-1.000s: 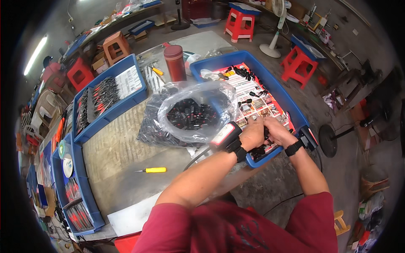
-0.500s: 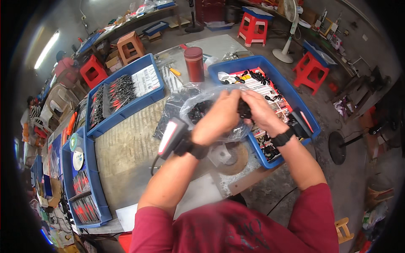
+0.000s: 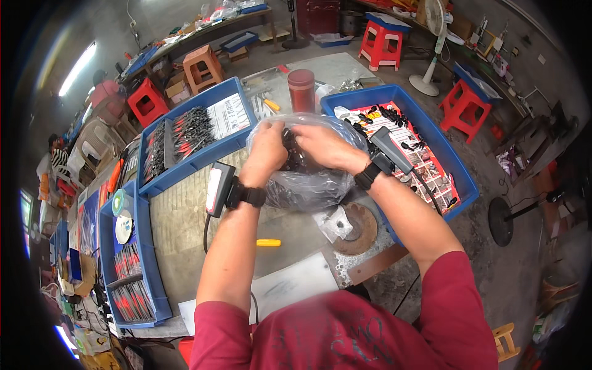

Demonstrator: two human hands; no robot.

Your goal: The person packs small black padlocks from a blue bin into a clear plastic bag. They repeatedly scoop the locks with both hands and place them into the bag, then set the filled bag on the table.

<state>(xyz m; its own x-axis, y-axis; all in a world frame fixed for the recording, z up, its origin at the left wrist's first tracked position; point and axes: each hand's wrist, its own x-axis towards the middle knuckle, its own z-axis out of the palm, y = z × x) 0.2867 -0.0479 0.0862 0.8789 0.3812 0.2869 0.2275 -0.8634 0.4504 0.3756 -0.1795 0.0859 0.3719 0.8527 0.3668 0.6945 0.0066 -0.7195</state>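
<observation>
A clear plastic bag [image 3: 311, 188] stands open-mouthed at the middle of the table, with small black parts [image 3: 298, 161] inside. My left hand [image 3: 269, 147] is in the bag's mouth at its left side, fingers curled against the black parts. From the right, my right hand [image 3: 324, 146] reaches over the bag, its fingers bent down onto the same parts. The hands are a short gap apart, with black pieces between them. Some fingertips are hidden among the parts and the plastic.
Right of the bag is a blue tray [image 3: 472, 185] with black parts on printed cards. Blue bins [image 3: 203, 151] of red-and-black pieces stand left. A dark red canister [image 3: 301, 92] is behind the bag. Near me lie a yellow handle [image 3: 268, 242] and a round metal disc [image 3: 361, 231].
My hands, close together over the bag's right side before, have moved left and spread apart inside its mouth. The bag has shifted, and the yellow handle near me is now uncovered.
</observation>
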